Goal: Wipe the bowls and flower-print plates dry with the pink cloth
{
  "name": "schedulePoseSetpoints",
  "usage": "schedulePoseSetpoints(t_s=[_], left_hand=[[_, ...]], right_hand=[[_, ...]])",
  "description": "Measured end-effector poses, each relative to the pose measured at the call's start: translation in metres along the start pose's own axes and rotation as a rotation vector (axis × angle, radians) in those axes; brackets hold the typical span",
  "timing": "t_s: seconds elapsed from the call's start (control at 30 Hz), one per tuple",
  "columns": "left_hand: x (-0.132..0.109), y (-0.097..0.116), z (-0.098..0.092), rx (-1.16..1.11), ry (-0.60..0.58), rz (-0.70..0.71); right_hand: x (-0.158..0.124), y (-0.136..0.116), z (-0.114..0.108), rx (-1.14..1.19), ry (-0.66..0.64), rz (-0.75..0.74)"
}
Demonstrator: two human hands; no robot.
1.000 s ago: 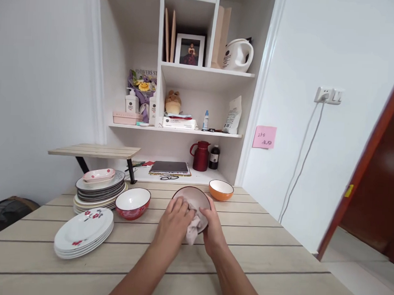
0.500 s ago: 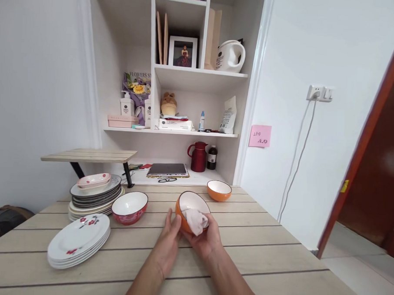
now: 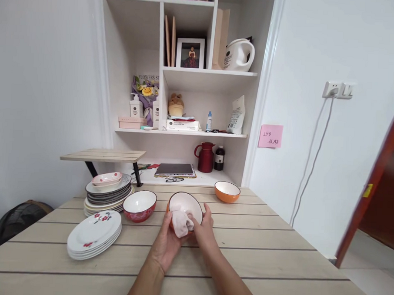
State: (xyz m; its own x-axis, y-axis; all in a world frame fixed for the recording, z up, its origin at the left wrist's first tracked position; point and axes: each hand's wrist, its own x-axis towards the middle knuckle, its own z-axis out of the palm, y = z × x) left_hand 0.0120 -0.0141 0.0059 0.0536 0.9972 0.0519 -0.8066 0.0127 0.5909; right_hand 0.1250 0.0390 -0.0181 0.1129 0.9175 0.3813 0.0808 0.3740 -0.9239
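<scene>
An orange bowl (image 3: 197, 208) with a white inside and dark rim is tilted toward me above the table. My left hand (image 3: 167, 244) is closed on its lower left side, thumb at the rim. A crumpled pale cloth (image 3: 180, 225) lies over the near rim and partly inside. My right hand (image 3: 204, 230) has its thumb side on the cloth, while its other fingers reach round the bowl's right side. Part of the bowl's underside is hidden by the hands. To the left stands a red bowl (image 3: 139, 208), and a second orange bowl (image 3: 226, 193) sits farther back at right.
Several flowered white plates (image 3: 95, 236) are stacked at left. Behind them, a taller plate stack (image 3: 108, 196) carries small dishes, close to a raised wooden stand (image 3: 103, 155). A laptop (image 3: 174, 168), glasses (image 3: 175, 180) and a red jug (image 3: 205, 158) occupy the back shelf.
The held bowl has shifted left and turned, with the cloth on it. My left hand has closed on its side; my right fingers have moved up along the right side. The view has swung slightly left.
</scene>
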Motion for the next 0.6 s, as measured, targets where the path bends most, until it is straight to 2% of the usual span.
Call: schedulePoseSetpoints(t_s=[0.1,0.2,0.3,0.37,0.43,0.5,0.6], left_hand=[[-0.001,0.000,0.000,0.016,0.009,0.033],[0.000,-0.002,-0.002,0.035,-0.027,0.028],[0.002,-0.003,-0.005,0.041,-0.049,0.028],[0.002,-0.002,-0.006,0.038,-0.009,0.035],[0.002,-0.001,-0.006,0.028,0.044,0.027],[0.002,0.000,-0.006,0.012,0.071,0.019],[0.003,0.000,-0.007,0.000,0.083,0.007]], right_hand=[[-0.005,-0.006,-0.004,-0.278,0.083,-0.097],[-0.010,-0.017,-0.008,-0.458,0.042,-0.201],[-0.012,-0.028,-0.013,-0.491,0.016,-0.262],[-0.013,-0.035,-0.016,-0.393,-0.027,-0.305],[-0.015,-0.043,-0.020,-0.224,-0.152,-0.294],[-0.019,-0.049,-0.022,-0.109,-0.343,-0.278],[-0.026,-0.050,-0.020,-0.226,-0.533,-0.335]])
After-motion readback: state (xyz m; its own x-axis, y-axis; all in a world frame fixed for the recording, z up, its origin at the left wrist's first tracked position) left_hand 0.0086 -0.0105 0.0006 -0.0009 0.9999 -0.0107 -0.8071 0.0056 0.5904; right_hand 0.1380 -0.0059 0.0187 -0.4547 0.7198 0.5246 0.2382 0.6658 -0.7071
